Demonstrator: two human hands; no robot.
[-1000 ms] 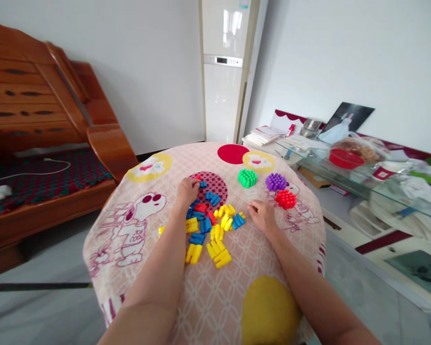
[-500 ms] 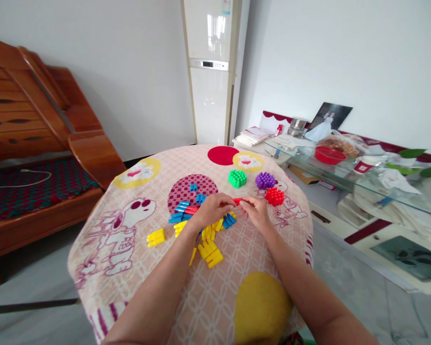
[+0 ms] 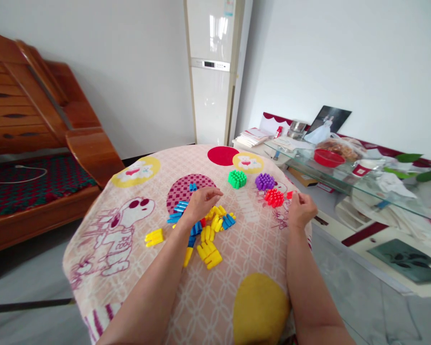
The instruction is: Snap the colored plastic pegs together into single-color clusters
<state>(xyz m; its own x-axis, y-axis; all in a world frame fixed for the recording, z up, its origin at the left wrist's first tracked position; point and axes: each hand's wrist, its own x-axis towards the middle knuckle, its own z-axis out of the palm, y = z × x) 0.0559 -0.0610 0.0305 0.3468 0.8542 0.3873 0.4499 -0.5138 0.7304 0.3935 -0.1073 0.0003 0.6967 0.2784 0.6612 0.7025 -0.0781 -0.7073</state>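
My right hand [image 3: 302, 209] is closed in a pinch on a small red plastic building block [image 3: 289, 195], held just right of a cluster of upright red blocks [image 3: 274, 197]. Over the loose pile hovers my left hand [image 3: 204, 203], its fingers loosely bent and slightly apart, with nothing visible in them. Beneath and around it lie yellow blocks [image 3: 209, 254] and blue blocks [image 3: 229, 221], several of each. A bit of red shows under the left wrist, partly hidden. Green blocks [image 3: 237, 179] and purple blocks [image 3: 265, 181] stand in separate tight clusters farther back.
A patterned cloth [image 3: 215, 306] covers the round table. Along the right runs a glass-topped cabinet [image 3: 309, 158] carrying a red bowl [image 3: 328, 157], papers and a photo. A wooden bench [image 3: 89, 148] stands at left, and a tall white appliance [image 3: 213, 105] at the back.
My right hand has moved right with the red block, from the middle of the table to beside the red cluster. My left hand has come off that block and shifted slightly left.
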